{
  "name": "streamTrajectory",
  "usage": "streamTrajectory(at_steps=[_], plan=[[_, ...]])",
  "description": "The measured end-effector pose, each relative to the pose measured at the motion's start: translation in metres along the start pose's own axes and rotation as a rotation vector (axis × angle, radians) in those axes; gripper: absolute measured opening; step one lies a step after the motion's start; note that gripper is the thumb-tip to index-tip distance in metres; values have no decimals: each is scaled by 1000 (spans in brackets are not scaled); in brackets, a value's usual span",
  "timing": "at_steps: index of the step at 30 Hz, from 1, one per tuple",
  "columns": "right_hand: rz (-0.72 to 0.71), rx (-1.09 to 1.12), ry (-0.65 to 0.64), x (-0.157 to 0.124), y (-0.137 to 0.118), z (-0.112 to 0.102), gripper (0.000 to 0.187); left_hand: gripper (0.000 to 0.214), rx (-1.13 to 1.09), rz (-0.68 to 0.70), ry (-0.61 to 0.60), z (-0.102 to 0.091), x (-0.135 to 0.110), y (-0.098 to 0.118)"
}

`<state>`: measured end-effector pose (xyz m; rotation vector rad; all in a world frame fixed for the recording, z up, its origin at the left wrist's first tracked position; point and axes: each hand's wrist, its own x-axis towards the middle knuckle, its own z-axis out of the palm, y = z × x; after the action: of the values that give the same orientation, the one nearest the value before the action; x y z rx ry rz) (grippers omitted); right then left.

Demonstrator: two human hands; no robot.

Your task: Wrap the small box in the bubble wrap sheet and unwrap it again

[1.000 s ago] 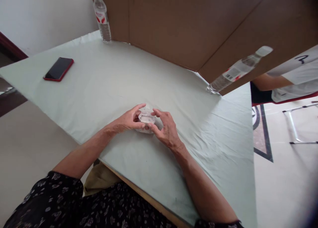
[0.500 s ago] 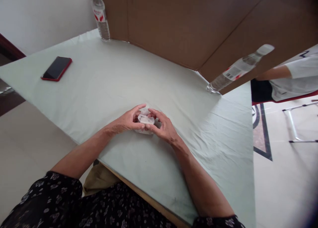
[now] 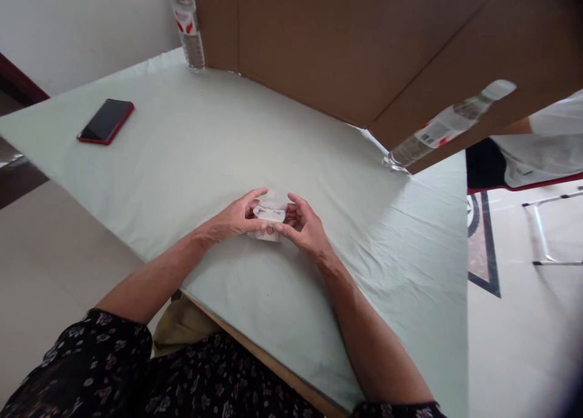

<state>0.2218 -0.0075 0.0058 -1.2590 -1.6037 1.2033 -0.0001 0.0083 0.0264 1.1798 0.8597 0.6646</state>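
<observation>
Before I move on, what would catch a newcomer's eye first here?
Most likely the left hand and right hand, curled around a small whitish, partly see-through packet near the middle of the view. Beyond them rises a brown cardboard panel, one clear bottle near its left end, a second bottle near its right. A red-cased smartphone lies at the left of the pale green tablecloth.

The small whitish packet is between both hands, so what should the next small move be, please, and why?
Perhaps the right hand could curl its index finger toward the packet: both thumbs are at its near edge, but that fingertip seems raised apart.
</observation>
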Motion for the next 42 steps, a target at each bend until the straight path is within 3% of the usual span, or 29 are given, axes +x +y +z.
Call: streamTrajectory(at_steps=[6, 12, 19, 24, 29, 35, 42], plan=[[39, 100, 89, -6, 1, 18, 85, 106, 27, 15, -22, -3, 1, -1], [-5, 44, 74, -9, 1, 14, 75, 103, 18, -16, -39, -4, -1, 3], [84, 260, 91, 13, -10, 8, 61, 104, -44, -19, -76, -4, -1, 4], [91, 289, 127, 34, -22, 14, 53, 106, -48, -26, -52, -3, 0, 4], [-24, 214, 146, 38, -31, 17, 39, 93, -44, 5, -57, -4, 2, 1], [-168, -53, 211, 18, -42, 22, 24, 42, 63, -21, -53, -5, 1, 8], [-269, -208, 215, 0, -37, 26, 22, 44, 80, 11, -30, -6, 0, 7]])
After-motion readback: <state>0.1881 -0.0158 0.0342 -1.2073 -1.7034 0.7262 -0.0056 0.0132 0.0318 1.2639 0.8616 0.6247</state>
